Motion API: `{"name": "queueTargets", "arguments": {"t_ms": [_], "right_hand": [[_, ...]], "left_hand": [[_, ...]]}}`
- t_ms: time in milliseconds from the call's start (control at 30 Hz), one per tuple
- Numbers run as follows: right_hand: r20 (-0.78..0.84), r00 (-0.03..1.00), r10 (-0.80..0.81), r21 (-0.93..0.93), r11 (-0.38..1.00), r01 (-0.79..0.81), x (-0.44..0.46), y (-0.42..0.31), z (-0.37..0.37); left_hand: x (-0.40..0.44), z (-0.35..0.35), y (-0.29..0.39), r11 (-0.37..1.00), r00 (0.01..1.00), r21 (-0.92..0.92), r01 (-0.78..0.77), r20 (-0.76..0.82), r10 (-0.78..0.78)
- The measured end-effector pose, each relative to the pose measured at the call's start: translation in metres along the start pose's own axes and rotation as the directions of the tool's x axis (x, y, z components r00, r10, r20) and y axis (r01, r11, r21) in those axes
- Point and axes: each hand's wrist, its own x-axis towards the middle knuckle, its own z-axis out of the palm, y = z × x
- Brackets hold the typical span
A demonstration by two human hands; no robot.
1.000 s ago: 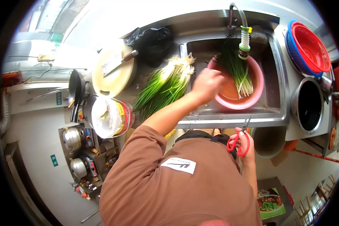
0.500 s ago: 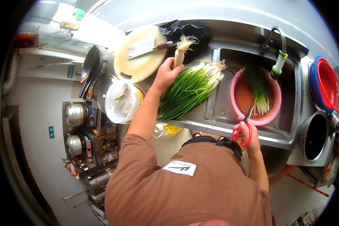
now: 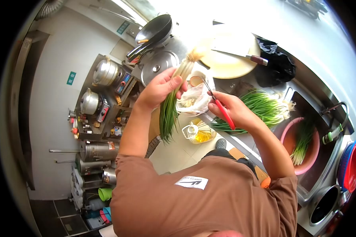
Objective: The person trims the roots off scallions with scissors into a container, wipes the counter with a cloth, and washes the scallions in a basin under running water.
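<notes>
My left hand [image 3: 161,87] is closed around a bunch of green onions [image 3: 169,114], roots up and green leaves hanging down. In my right hand [image 3: 232,110] is a pair of red-handled scissors [image 3: 222,109], its blades pointing up and left toward the bunch but apart from it. Beneath the two hands stands a bucket lined with a white plastic bag [image 3: 194,98], with scraps inside. A larger pile of green onions [image 3: 261,106] lies on the steel counter to the right. More green onions [image 3: 302,148] rest in a pink basin [image 3: 283,138] in the sink.
A round cutting board [image 3: 237,71] holds a cleaver [image 3: 235,51], beside a black plastic bag [image 3: 279,67]. A wok [image 3: 156,29] and a lidded pot [image 3: 158,67] stand at upper left. An oil jug [image 3: 201,134] sits on the floor. Red and blue basins [image 3: 350,166] stack at far right.
My view and body have turned left. The green onion bunch has moved from over the counter to above the lined bucket, and the scissors have come from the pink basin to beside it.
</notes>
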Motion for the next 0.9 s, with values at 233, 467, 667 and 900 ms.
{"name": "queueTargets", "arguments": {"t_ms": [233,467,667,900], "right_hand": [[0.172,0.982,0.074,0.082,0.993,-0.089,0.064,0.010,0.049],[0.247,0.922,0.297,-0.044,0.954,-0.296,0.077,0.020,0.055],[0.142,0.988,0.054,0.004,0.998,-0.055,0.091,0.035,0.067],[0.202,0.910,0.362,0.028,0.927,-0.375,0.096,0.027,0.065]], "left_hand": [[-0.032,-0.051,-0.049,0.971,0.965,0.001,0.241,0.105,-0.240],[-0.033,-0.086,-0.073,0.910,0.915,-0.176,0.376,0.223,-0.335],[-0.022,-0.095,-0.089,0.920,0.899,-0.107,0.377,0.279,-0.337],[-0.016,-0.106,-0.098,0.920,0.897,-0.044,0.389,0.246,-0.367]]}}
